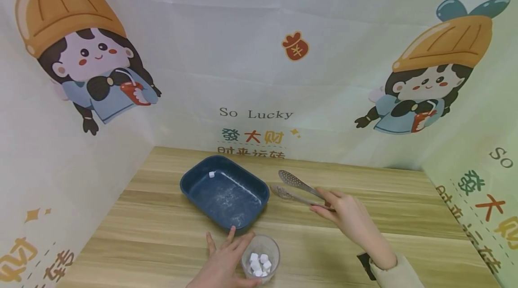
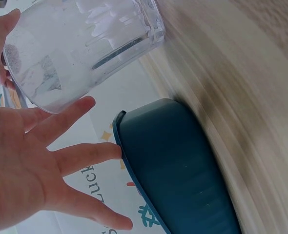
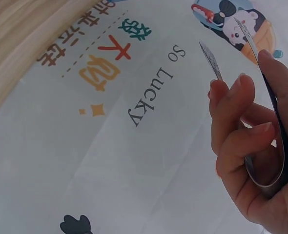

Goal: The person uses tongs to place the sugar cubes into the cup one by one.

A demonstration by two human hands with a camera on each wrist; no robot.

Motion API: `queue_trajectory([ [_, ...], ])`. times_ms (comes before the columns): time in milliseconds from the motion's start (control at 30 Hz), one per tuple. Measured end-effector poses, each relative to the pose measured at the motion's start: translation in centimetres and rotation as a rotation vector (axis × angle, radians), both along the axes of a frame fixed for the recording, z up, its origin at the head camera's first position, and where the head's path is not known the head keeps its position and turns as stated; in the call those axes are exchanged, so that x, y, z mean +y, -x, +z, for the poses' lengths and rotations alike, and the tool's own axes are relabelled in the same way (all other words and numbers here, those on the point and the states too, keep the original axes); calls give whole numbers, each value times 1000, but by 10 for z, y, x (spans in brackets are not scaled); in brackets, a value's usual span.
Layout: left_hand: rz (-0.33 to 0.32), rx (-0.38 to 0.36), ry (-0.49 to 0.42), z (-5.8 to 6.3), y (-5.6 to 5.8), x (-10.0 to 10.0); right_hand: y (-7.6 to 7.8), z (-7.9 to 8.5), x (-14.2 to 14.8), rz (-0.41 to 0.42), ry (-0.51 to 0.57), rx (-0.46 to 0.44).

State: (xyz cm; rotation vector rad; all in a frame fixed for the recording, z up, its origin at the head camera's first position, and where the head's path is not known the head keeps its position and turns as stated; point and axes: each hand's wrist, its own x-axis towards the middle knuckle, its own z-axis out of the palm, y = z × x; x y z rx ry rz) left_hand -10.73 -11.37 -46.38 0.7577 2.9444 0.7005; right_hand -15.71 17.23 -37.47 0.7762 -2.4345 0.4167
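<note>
My left hand (image 1: 224,261) holds a clear cup (image 1: 261,240) between thumb and forefinger, its other fingers spread. Several white cubes (image 1: 256,264) lie in the bottom of that cup. One outstretched fingertip touches the near rim of a dark blue rectangular tray (image 1: 238,189), as the left wrist view also shows. Inside the tray, near its far left corner, sits a single white cube (image 1: 212,174). To the tray's right, my right hand (image 1: 344,211) grips metal tongs (image 1: 299,183) with perforated ends. The tongs' arms stand apart with nothing between them, also in the right wrist view.
The wooden tabletop (image 1: 404,220) is bounded by a printed backdrop (image 1: 344,121) at the back and both sides. A small black object (image 1: 366,265) shows beside the right sleeve (image 1: 398,274). Pale powdery marks dot the tray's floor.
</note>
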Motion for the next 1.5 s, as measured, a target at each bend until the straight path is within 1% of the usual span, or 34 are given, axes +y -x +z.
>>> queue_trajectory([
  [133, 2, 7, 5, -1, -1, 1, 11, 1, -5, 4, 7, 1],
  [267, 3, 7, 12, -1, 0, 1, 23, 2, -9, 5, 10, -20],
  [367, 2, -8, 13, 0, 0, 1, 32, 4, -13, 10, 14, -37],
  [533, 0, -18, 12, 2, -1, 1, 46, 8, -21, 13, -8, -72],
  [733, 1, -6, 21, 2, -1, 0, 64, 16, -34, 28, -36, -61],
  [967, 5, -11, 32, 0, 0, 1, 82, 22, -55, 35, -50, -111],
  [1200, 3, 15, 31, 1, -1, 0, 101, 25, -74, 53, -72, -168],
  [1300, 0, 11, 29, 1, -1, 0, 110, 27, -80, 51, -105, -175],
  [1500, -9, -8, 15, 5, -1, 0, 126, 32, -91, 54, -208, -193],
])
